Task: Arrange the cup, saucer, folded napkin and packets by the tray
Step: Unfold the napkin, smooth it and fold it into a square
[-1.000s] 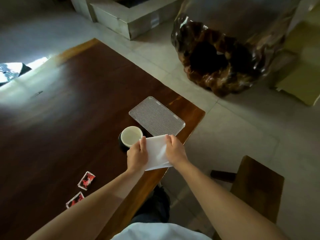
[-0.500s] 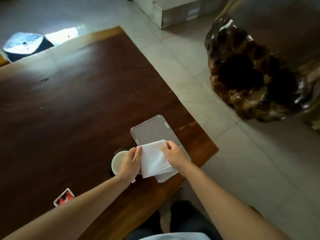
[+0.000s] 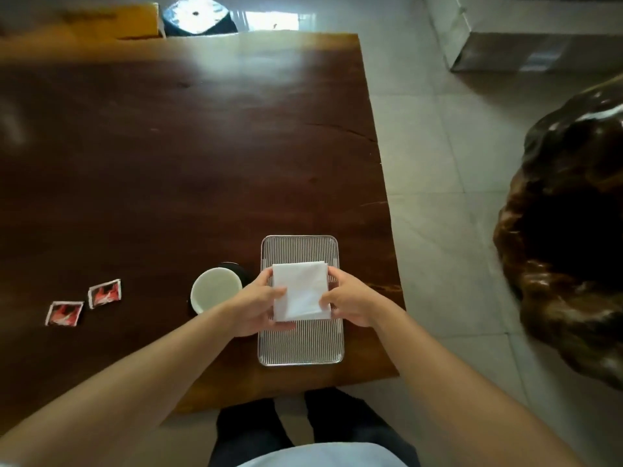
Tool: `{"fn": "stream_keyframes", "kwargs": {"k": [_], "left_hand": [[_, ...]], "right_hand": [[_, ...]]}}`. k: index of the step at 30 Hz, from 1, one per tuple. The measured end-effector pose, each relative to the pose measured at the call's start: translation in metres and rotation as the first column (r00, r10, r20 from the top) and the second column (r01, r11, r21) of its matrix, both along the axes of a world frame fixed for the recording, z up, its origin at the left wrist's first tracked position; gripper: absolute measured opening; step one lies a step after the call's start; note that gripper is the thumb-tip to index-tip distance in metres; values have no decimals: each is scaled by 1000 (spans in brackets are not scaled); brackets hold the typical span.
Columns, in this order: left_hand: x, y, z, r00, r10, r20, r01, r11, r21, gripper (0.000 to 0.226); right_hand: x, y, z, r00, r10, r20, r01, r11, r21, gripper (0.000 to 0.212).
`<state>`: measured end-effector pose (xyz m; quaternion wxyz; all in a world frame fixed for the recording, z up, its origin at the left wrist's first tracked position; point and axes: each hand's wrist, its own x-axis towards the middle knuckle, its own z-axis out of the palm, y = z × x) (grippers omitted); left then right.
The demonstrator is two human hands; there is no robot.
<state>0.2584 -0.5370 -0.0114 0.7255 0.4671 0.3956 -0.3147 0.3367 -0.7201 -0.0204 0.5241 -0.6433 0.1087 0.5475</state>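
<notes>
Napkin (image 3: 300, 290), white, folded square

The left hand (image 3: 256, 303) and right hand (image 3: 350, 298) have carried the napkin (image 3: 301, 289) from the near edge of the table (image 3: 168, 163), beside the cup (image 3: 215, 289), to over the middle of the tray (image 3: 300, 345), now gripping its sides rather than its far corners.

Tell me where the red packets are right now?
In the head view, the packets lie side by side on the table, at its left, apart from the cup to their right.
</notes>
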Motion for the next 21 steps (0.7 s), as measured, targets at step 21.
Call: {"fn": "stream_keyframes", "kwargs": {"k": [21], "left_hand": [[41, -26, -58, 983, -154, 104, 20, 645, 764, 37]], "right_hand": [[41, 8, -60, 848, 295, 441, -111, 911, -397, 42]]}}
